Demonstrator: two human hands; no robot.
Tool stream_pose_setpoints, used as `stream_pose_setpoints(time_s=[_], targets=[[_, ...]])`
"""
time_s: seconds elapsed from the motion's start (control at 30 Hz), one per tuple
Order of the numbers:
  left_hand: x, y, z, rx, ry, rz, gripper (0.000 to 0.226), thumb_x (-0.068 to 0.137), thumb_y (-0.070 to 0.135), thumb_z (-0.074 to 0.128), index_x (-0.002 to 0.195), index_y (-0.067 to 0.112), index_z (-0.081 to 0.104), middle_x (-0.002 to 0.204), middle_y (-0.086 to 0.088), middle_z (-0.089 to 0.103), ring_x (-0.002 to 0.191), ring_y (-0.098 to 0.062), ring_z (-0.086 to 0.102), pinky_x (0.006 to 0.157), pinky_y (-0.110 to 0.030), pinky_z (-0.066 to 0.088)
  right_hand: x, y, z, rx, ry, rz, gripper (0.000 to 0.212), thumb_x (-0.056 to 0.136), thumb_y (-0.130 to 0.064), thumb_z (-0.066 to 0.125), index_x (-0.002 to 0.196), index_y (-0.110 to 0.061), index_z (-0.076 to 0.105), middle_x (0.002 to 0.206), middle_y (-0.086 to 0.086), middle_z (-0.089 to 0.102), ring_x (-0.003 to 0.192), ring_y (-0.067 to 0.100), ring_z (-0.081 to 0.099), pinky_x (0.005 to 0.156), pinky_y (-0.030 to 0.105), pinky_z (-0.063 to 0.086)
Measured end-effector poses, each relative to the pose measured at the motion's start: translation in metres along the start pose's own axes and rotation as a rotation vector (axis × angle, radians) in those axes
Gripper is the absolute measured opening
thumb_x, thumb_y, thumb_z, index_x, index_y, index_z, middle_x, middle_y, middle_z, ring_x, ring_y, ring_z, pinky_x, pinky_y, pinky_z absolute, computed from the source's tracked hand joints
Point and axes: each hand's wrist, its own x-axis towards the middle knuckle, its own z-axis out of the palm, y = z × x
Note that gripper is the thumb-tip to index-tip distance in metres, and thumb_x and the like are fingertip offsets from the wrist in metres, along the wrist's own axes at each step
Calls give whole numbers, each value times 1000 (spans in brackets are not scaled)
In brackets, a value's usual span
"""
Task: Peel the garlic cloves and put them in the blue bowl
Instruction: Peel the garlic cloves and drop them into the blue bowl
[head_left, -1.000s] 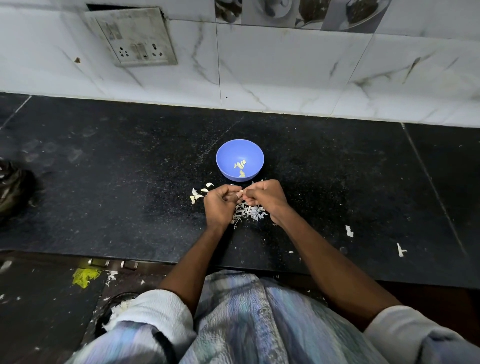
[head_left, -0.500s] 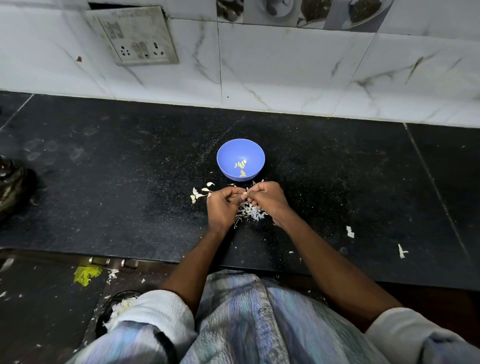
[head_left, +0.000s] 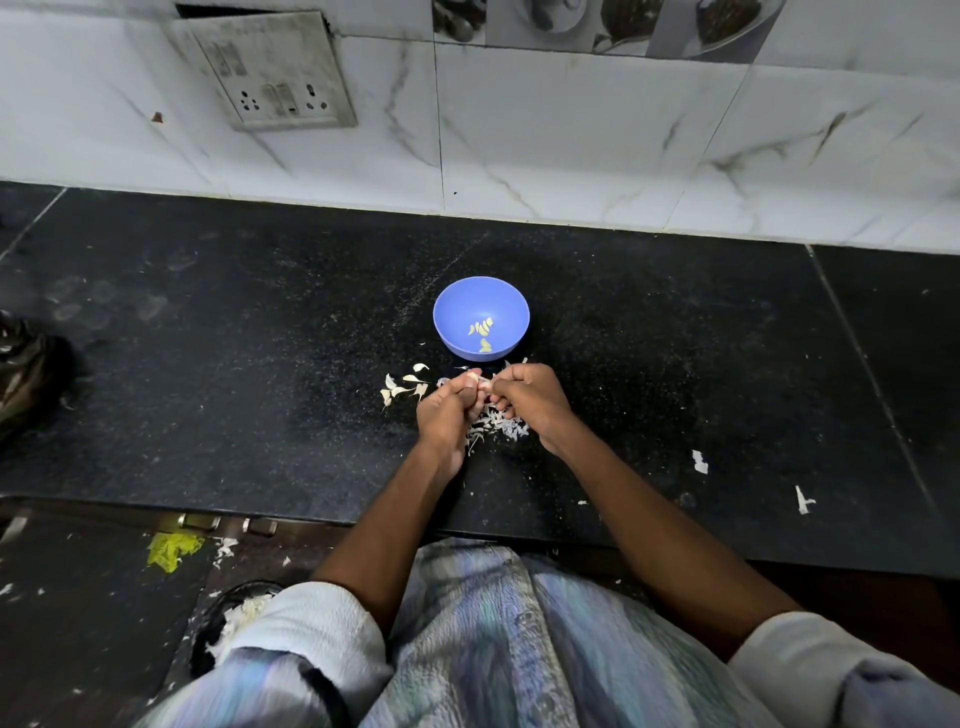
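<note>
The blue bowl stands on the black counter and holds several peeled yellowish cloves. Just in front of it my left hand and my right hand meet, fingertips together, pinching one small pale garlic clove between them. Much of the clove is hidden by my fingers. Several unpeeled cloves lie to the left of my left hand. A heap of white peel scraps lies under and between my hands.
The black stone counter runs to a white tiled wall with a socket plate. A dark object sits at the far left edge. Stray peel bits lie at the right. A bin with peels stands on the floor below.
Both hands stay together at the same spot in front of the bowl, with only small finger movements on the clove. The bowl has not moved.
</note>
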Motion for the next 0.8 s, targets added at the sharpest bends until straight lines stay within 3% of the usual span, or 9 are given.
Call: stream_pose_setpoints(time_s=[0.1, 0.23, 0.3, 0.4, 0.53, 0.63, 0.7, 0.8], targets=[[4, -2, -5, 84, 27, 17, 21, 103, -1, 60, 112, 7, 77, 93, -5, 76, 77, -7, 65, 70, -17, 56, -1, 1, -2, -68, 13, -4, 16, 87, -10, 63, 81, -2, 76, 69, 7, 72, 63, 14, 62, 57, 28, 51], [1, -4, -7, 233, 29, 154, 23, 100, -2, 64, 105, 12, 81, 112, -9, 78, 98, -12, 71, 93, -25, 58, 2, 1, -3, -309, 94, -75, 16, 82, -23, 64, 74, -16, 77, 69, -1, 74, 66, 17, 69, 69, 37, 60], [-2, -4, -5, 277, 21, 201, 19, 98, -3, 66, 106, 7, 80, 111, -9, 78, 99, -12, 73, 92, -23, 58, 2, 1, -3, -412, 123, -137, 12, 81, -16, 68, 80, -20, 79, 72, -7, 74, 73, 11, 70, 76, 32, 60], [-4, -5, -5, 312, 40, 211, 14, 97, -3, 70, 105, 1, 80, 98, -9, 79, 85, -11, 72, 83, -23, 60, 1, 0, -2, -432, 126, -171, 26, 78, -5, 68, 94, -21, 81, 82, -10, 75, 82, 6, 71, 85, 33, 61], [-1, -13, -9, 406, 37, 218, 14, 95, 1, 71, 99, 7, 83, 92, -7, 82, 81, -16, 73, 82, -33, 62, 0, -1, 0, -404, 153, -205, 8, 84, -21, 73, 81, -22, 81, 69, -13, 73, 70, 3, 70, 75, 30, 60], [-3, -19, -6, 363, 68, 163, 10, 94, 3, 73, 100, 6, 81, 89, -8, 82, 80, -19, 73, 81, -36, 61, 1, 1, 1, -409, 144, -179, 8, 85, -17, 74, 80, -17, 81, 62, -5, 72, 64, 11, 72, 72, 34, 63], [-3, -21, -2, 279, 97, 121, 12, 94, 0, 72, 104, 1, 80, 87, -10, 81, 74, -17, 69, 73, -31, 61, 0, 1, 1, -308, 108, -122, 10, 88, -11, 73, 81, -14, 79, 62, 1, 73, 61, 15, 74, 69, 36, 65], [-6, -17, 1, 130, 105, 43, 15, 96, -4, 69, 108, -6, 77, 90, -12, 79, 68, -10, 66, 64, -18, 57, -4, -1, 2, -155, 84, -75, 8, 90, -7, 72, 85, -7, 78, 68, 9, 75, 63, 18, 74, 62, 29, 61]])
